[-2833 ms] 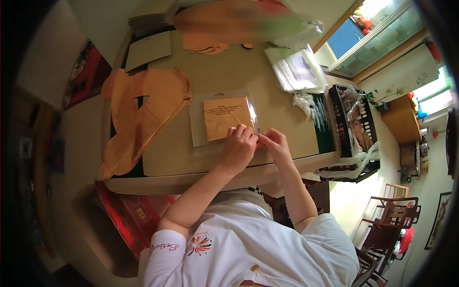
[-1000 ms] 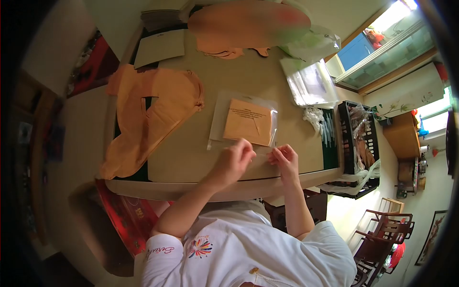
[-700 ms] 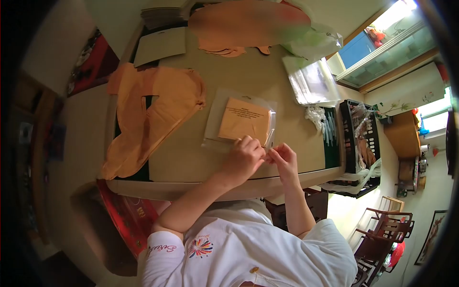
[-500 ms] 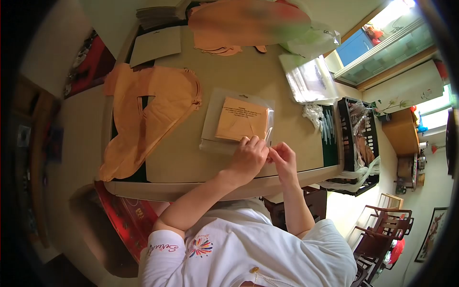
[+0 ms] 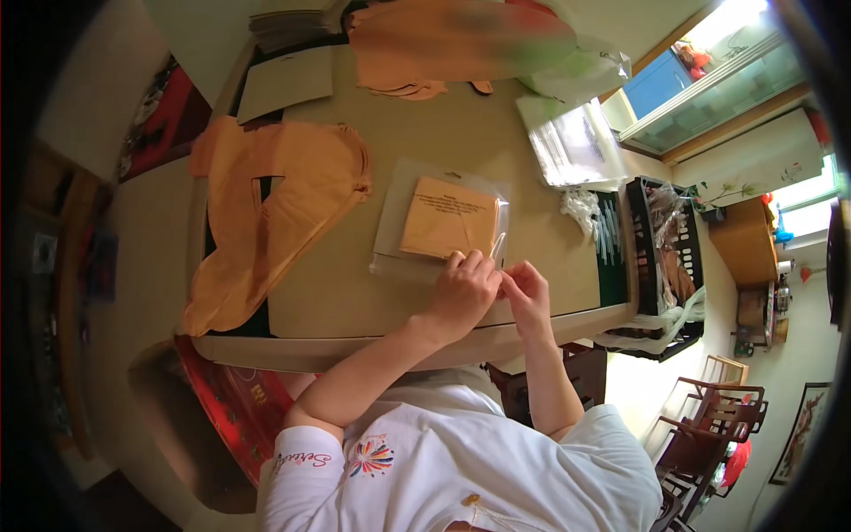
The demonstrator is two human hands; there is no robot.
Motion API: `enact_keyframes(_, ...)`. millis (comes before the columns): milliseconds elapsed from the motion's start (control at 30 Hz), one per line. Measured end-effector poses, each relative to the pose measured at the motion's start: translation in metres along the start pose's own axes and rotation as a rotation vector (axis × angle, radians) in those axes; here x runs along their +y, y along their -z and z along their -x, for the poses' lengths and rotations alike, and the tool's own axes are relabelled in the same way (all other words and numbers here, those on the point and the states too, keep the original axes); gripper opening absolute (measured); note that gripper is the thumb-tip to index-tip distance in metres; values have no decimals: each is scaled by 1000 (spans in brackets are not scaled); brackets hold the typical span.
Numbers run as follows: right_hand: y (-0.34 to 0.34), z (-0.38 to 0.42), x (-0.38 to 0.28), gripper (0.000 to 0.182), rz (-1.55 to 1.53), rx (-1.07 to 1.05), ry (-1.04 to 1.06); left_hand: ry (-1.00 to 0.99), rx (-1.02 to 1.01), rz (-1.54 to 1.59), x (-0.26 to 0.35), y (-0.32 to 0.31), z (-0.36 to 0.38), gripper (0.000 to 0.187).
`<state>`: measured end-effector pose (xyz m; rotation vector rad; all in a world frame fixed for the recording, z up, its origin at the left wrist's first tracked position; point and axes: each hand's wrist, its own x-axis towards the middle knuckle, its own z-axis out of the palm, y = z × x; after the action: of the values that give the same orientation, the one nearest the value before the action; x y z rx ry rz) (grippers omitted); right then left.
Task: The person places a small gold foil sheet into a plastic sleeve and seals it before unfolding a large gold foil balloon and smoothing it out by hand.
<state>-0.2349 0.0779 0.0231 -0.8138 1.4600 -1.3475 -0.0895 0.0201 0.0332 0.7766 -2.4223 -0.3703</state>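
A clear plastic bag lies near the table's front edge. Inside it are a folded orange piece with printed text and a pale backing card with a hang hole at the top. My left hand is closed at the bag's lower right edge, fingers bent over the plastic. Close beside it, my right hand pinches with thumb and forefinger at the bag's corner. The fingertips of both hands nearly meet, and they hide the exact bit of plastic between them.
Flat orange balloons lie at the left, with a pale card behind them. More orange balloons are at the back. Clear bags, white ribbon and thin straws lie right, beside a black crate.
Both hands stay almost in place at the bag's corner, with only a tiny shift of the fingers. The view has tilted very slightly.
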Motion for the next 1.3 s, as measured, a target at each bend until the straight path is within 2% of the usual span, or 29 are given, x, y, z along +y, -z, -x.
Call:
enact_keyframes(133,5,-2,1,10,11,-24,-6,17,51,-4,-1,-3,3,5)
enact_keyframes(233,6,-3,1,9,4,-33,-13,26,50,58,-2,4,2,4)
enact_keyframes(433,-1,0,-5,9,-19,-15,-5,-15,9,-29,-1,1,1,4)
enact_keyframes(533,4,0,-2,9,13,-25,9,32,34,55,2,3,1,4)
enact_keyframes(833,4,2,0,9,-3,-23,5,-48,-32,-84,1,-2,0,5)
enact_keyframes(933,5,2,1,9,-9,-19,3,-46,23,-68,3,-4,0,5)
enact_keyframes(1033,16,-5,13,10,34,53,-6,22,-45,101,3,5,5,3)
enact_keyframes(1133,23,-8,7,12,52,70,-47,696,-348,859,3,55,4,6)
enact_keyframes(1233,25,-9,7,13,72,60,-81,650,110,1394,-28,67,38,6)
enact_keyframes(1300,25,-9,6,13,88,27,-78,488,348,1060,-52,84,60,6)
